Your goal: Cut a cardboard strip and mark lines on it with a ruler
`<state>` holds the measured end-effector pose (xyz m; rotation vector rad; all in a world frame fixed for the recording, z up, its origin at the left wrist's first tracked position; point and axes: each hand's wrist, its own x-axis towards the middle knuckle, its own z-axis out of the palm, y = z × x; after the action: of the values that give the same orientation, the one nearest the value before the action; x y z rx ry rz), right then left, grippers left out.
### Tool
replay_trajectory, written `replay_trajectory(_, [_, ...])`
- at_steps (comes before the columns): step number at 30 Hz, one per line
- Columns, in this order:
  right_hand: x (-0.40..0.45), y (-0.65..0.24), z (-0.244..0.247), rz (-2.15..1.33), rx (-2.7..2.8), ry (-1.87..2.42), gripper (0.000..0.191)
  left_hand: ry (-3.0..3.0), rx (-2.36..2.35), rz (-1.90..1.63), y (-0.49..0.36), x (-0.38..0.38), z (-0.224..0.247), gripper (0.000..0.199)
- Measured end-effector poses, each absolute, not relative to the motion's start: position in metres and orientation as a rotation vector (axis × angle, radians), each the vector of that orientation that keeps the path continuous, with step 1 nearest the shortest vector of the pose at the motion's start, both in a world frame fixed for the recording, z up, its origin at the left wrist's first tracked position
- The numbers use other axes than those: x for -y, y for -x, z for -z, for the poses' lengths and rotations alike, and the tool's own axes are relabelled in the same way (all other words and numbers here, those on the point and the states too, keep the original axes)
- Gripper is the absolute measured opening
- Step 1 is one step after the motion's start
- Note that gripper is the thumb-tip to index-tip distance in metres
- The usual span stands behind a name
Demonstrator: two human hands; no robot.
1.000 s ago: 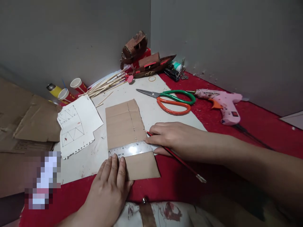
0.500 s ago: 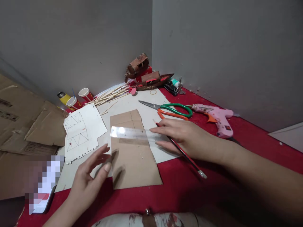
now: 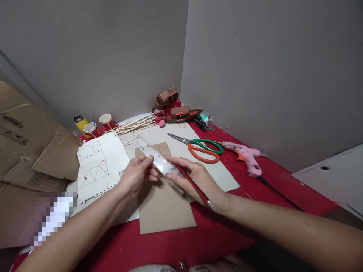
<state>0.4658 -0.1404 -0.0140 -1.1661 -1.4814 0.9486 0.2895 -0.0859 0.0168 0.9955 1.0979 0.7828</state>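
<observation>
A clear ruler (image 3: 145, 148) is held tilted above the cardboard piece (image 3: 159, 217). My left hand (image 3: 138, 172) pinches its lower edge near the middle. My right hand (image 3: 195, 179) grips the ruler's near end between thumb and fingers, and also carries a red and black pencil (image 3: 195, 186) slanting across it. Pencil lines show at the cardboard's far end, partly covered by the ruler. To the left lies a white sheet (image 3: 113, 158) with drawn rows of triangles. Scissors (image 3: 202, 149) with green and orange handles rest beyond my right hand.
A pink glue gun (image 3: 246, 156) with a black cord lies at the right. Thin wooden sticks (image 3: 133, 125), two paper cups (image 3: 92, 130), a yellow bottle (image 3: 81, 124) and model boats (image 3: 180, 113) stand along the back. Folded cardboard (image 3: 34, 139) leans at the left.
My left hand has moved up and right and closed on the ruler. The ruler has lifted and turned from nearly level to slanting. My right hand has moved slightly left, still with the pencil.
</observation>
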Motion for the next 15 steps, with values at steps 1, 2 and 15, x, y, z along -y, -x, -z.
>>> replay_trajectory(1, [0.139,-0.464,0.015,-0.913,1.502,1.158,0.042,-1.002,-1.104,-0.767,-0.284,0.081,-0.016,0.022])
replay_trajectory(2, [0.137,-0.464,0.017,-0.868,1.514,1.159,0.039,-1.007,-1.115,-0.746,-0.278,0.077,-0.015,0.022])
replay_trajectory(15, [0.103,-0.475,0.061,-0.489,1.833,1.17,0.029,-1.203,-1.283,-0.393,-0.266,0.04,-0.002,0.022])
